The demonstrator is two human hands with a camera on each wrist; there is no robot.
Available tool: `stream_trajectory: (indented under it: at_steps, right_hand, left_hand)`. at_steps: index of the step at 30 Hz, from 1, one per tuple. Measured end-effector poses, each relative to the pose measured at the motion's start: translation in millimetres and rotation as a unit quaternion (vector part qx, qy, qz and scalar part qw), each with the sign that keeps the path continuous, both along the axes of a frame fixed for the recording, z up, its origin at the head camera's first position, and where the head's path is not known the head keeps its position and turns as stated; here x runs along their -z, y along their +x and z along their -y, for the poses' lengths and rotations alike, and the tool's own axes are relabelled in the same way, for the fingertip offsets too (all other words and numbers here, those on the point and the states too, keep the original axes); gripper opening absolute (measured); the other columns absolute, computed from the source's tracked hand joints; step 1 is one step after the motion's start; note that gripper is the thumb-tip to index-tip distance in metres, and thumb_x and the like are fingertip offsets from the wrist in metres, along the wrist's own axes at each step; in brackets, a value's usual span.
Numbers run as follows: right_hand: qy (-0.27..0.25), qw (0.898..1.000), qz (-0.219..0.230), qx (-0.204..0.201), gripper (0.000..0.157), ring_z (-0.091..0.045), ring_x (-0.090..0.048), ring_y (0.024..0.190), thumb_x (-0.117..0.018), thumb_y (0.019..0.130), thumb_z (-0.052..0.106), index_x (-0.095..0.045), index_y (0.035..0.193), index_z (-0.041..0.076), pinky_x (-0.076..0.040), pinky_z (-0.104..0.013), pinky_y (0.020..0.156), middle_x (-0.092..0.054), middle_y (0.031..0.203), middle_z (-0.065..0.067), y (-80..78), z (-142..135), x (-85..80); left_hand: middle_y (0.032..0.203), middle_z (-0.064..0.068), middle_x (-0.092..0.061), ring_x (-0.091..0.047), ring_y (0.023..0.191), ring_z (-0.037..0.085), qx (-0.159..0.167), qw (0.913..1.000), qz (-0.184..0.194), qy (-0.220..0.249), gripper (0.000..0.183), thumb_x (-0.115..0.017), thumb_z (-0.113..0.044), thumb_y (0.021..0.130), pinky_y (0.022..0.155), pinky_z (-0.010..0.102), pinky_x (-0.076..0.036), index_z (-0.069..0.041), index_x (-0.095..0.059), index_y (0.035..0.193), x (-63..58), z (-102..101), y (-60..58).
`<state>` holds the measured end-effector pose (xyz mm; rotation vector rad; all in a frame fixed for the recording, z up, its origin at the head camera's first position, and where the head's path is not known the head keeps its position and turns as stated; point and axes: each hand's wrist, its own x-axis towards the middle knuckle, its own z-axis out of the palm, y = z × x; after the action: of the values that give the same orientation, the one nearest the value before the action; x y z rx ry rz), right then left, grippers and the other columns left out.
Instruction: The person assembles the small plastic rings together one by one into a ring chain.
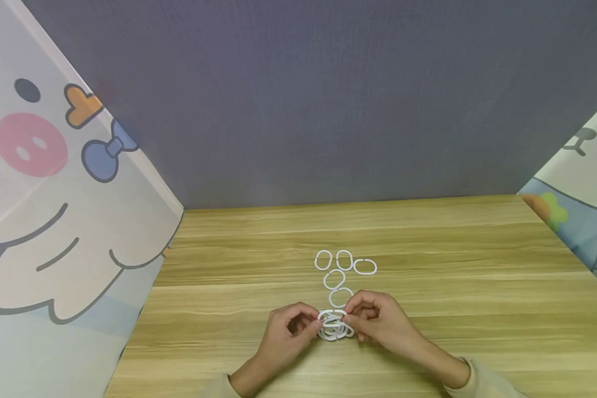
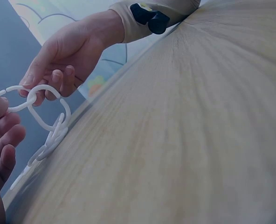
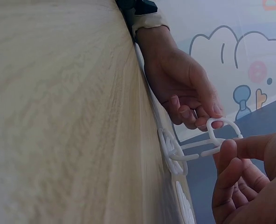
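Note:
In front of me both hands pinch a white plastic chain link [image 1: 334, 325], held just above the table. My left hand [image 1: 287, 336] grips its left end between thumb and index finger. At the right end, the thumb and index finger of my right hand [image 1: 385, 323] do the same. A second white link [image 2: 34, 113] hangs through the held one in the left wrist view. Below it, more joined links [image 1: 335, 337] lie bunched on the table between the hands. The held link's far fingertips are partly hidden.
Several loose white links, among them an upper right one [image 1: 365, 273] and an upper left one [image 1: 315, 261], lie flat beyond the hands on the wooden table [image 1: 229, 309]. A grey panel [image 1: 328, 110] stands behind, and cartoon-printed panels [image 1: 79, 221] flank both sides.

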<state>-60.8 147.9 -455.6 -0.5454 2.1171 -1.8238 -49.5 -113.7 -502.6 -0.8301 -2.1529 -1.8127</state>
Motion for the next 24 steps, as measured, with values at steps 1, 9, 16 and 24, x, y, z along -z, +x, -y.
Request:
stream_trajectory:
  at_steps: [1, 9, 16, 24]
  right_hand:
    - [0.000, 1.000, 0.000, 0.000, 0.014, -0.006, -0.064, 0.062, -0.080, 0.100, 0.005, -0.072, 0.107, -0.004, -0.052, -0.020, 0.051, -0.073, 0.081, -0.015, 0.0, 0.1, 0.2]
    - [-0.001, 0.999, -0.038, 0.007, 0.010, -0.006, -0.064, 0.062, -0.079, 0.100, 0.001, -0.073, 0.107, -0.003, -0.052, -0.021, 0.049, -0.073, 0.080, -0.018, -4.2, -1.5, -0.4]
    - [0.014, 0.999, -0.031, 0.034, 0.013, -0.011, -0.063, 0.059, -0.080, 0.100, 0.005, -0.073, 0.108, -0.003, -0.049, -0.020, 0.048, -0.068, 0.074, -0.022, -9.7, -7.6, -8.1]
    - [0.037, 0.997, -0.037, 0.051, 0.015, -0.014, -0.062, 0.058, -0.080, 0.101, 0.005, -0.073, 0.109, -0.005, -0.045, -0.019, 0.046, -0.067, 0.071, -0.014, -19.6, -8.9, -9.8]
  left_hand:
    - [0.079, 0.008, -0.075, -0.056, 0.069, -0.004, 0.000, 1.0000, -0.003, 0.000, 0.009, -0.082, 0.001, 0.096, 0.052, 0.020, -0.050, -0.003, -0.076, 0.101, -0.2, 0.1, 0.1]
    - [0.078, 0.009, -0.075, -0.056, 0.069, -0.004, -0.006, 0.9998, 0.016, 0.008, 0.008, -0.081, 0.003, 0.096, 0.052, 0.020, -0.050, -0.002, -0.077, 0.100, -1.7, -0.1, 0.0]
    - [0.077, 0.009, -0.074, -0.055, 0.068, -0.004, -0.006, 0.9996, 0.024, 0.014, 0.006, -0.081, 0.003, 0.095, 0.051, 0.019, -0.048, 0.001, -0.076, 0.098, -1.3, -0.6, 0.1]
    - [0.077, 0.009, -0.074, -0.055, 0.068, -0.003, -0.012, 0.9997, 0.017, 0.014, 0.011, -0.080, 0.006, 0.094, 0.051, 0.020, -0.048, -0.003, -0.076, 0.099, -2.6, -1.3, 0.6]
